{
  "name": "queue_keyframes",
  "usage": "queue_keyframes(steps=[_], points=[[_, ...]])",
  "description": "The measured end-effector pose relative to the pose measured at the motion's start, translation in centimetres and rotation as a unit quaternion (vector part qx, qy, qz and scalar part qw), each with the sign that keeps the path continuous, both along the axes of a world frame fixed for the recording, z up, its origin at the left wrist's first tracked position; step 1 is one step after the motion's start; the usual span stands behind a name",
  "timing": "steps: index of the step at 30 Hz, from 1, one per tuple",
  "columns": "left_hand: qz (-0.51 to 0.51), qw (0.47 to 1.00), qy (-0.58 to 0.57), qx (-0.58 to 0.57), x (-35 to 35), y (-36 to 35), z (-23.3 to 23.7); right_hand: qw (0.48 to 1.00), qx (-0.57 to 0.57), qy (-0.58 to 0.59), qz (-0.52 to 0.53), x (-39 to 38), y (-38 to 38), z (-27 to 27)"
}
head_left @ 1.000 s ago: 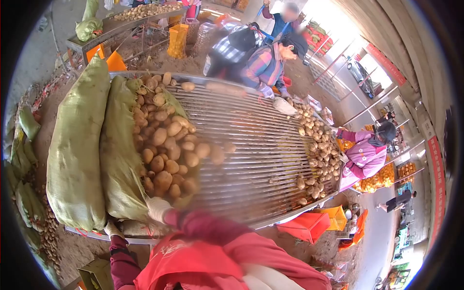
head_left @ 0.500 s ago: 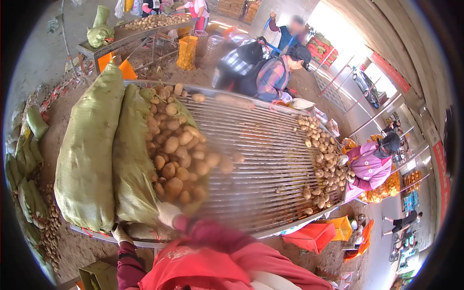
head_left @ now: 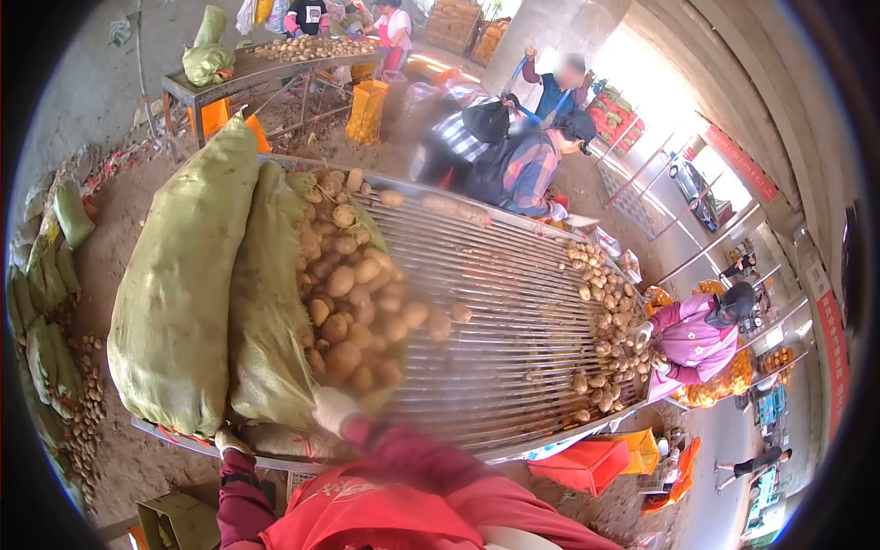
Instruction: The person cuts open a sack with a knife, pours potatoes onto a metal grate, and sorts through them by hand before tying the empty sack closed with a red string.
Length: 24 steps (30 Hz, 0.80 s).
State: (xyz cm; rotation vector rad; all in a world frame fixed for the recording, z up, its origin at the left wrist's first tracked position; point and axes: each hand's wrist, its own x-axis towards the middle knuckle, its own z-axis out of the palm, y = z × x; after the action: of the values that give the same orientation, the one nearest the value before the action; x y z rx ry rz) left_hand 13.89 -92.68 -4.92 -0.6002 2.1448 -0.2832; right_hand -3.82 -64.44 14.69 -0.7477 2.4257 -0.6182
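A green woven sack (head_left: 266, 339) lies opened on the slatted metal sorting table (head_left: 486, 339), with potatoes (head_left: 344, 280) heaped at its mouth and spilling onto the bars. My right hand (head_left: 334, 410), in a pale glove, is closed on the near corner of this opened sack. My left hand (head_left: 232, 444), gloved too, is at the near end of the sacks by the table's rim; its fingers look curled against the cloth and are partly hidden. To the left, a second, full sack (head_left: 179, 302) lies alongside the opened one.
A co-worker in pink (head_left: 697, 339) handles potatoes at the table's right end. Another person in a plaid shirt (head_left: 527, 174) leans over the far side. Red crates (head_left: 582, 466) stand below the near right edge. Sacks and loose potatoes (head_left: 87, 412) lie on the ground at left.
The whole view has shifted slightly, putting table and sacks a little further right and lower. Both my hands keep their places at the sacks. The heaped potatoes near the mouth are blurred in both frames.
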Motion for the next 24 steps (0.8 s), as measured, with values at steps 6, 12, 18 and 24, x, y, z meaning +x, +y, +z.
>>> queue_keyframes(steps=[6,12,18,24], points=[[-0.055,0.997,-0.040,-0.025,-0.4,0.4,0.1,1.000,-0.001,0.002,-0.016,0.6,0.1,1.6],[0.033,0.999,-0.033,0.017,-1.0,-1.5,-2.3,0.999,-0.008,-0.006,-0.033,1.1,0.2,2.6],[0.063,0.998,-0.029,0.012,-2.7,-1.7,-3.8,1.000,-0.009,0.024,-0.010,0.6,-0.2,-1.0],[0.054,0.997,-0.035,-0.037,-2.8,-1.9,-5.1,1.000,-0.016,0.001,0.012,0.4,0.1,-1.3]])
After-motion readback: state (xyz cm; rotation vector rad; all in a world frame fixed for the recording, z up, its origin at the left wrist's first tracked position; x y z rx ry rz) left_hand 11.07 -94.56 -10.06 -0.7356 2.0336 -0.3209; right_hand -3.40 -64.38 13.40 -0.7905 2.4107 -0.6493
